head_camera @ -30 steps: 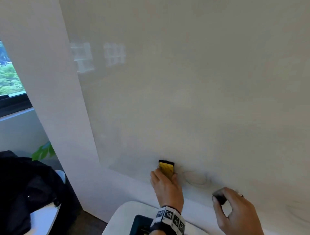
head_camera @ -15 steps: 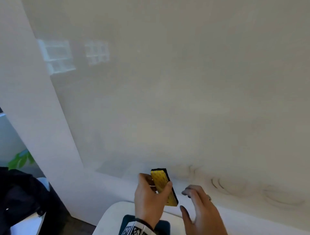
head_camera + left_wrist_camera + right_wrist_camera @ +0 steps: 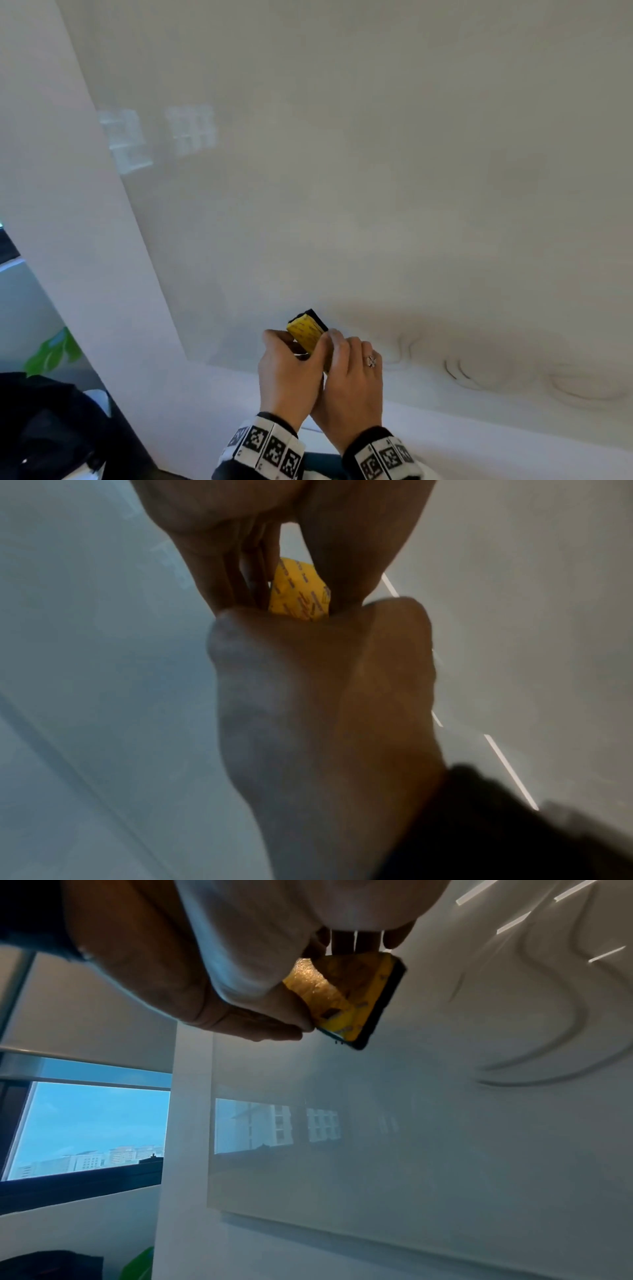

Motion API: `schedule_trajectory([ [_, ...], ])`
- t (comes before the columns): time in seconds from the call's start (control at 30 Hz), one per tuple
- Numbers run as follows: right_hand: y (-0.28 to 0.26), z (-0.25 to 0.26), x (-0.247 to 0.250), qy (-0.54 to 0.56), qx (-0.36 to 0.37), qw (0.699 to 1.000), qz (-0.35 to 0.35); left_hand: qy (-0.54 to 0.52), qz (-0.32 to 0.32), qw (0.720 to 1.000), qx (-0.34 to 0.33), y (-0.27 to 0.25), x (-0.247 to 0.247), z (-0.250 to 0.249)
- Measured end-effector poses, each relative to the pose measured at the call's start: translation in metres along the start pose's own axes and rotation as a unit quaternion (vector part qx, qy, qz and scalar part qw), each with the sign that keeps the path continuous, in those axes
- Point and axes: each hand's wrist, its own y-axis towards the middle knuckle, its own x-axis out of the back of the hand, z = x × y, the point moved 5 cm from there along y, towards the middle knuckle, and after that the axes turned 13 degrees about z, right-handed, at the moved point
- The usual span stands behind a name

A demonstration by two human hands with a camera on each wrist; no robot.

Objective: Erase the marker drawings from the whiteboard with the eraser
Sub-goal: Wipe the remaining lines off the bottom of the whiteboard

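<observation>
The eraser [image 3: 305, 327] is a yellow block with a black felt face, held just in front of the lower part of the whiteboard [image 3: 342, 171]. My left hand [image 3: 294, 342] grips it from the left, fingers curled round its lower end. My right hand [image 3: 334, 342], with a ring on it, has its fingers curled over the right edge. The left wrist view shows the eraser [image 3: 299, 591] squeezed between both hands. In the right wrist view the eraser [image 3: 352, 999] tilts in front of the glossy whiteboard [image 3: 411, 1137]. I see no clear marker strokes, only faint curved shapes [image 3: 479, 370].
A white wall column [image 3: 85, 240] borders the board on the left. A black bag [image 3: 44, 428] and green leaves [image 3: 51, 353] lie at the lower left. A window [image 3: 85, 1123] is further left. A dark teal object [image 3: 318, 460] sits under my wrists.
My left hand lifted the eraser off the board and tilted it. My right hand, apart a second ago, came in from the right and now grips the eraser too.
</observation>
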Motion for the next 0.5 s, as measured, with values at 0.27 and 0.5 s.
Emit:
schedule_trajectory([
  [0.27, -0.001, -0.024, 0.004, -0.024, -0.013, 0.998, -0.064, 0.029, 0.103, 0.990, -0.090, -0.006, -0.011, -0.006],
  [0.5, 0.020, -0.048, 0.051, -0.119, 0.170, 0.971, -0.118, 0.329, -0.035, 0.851, -0.408, 0.032, 0.071, -0.061],
])
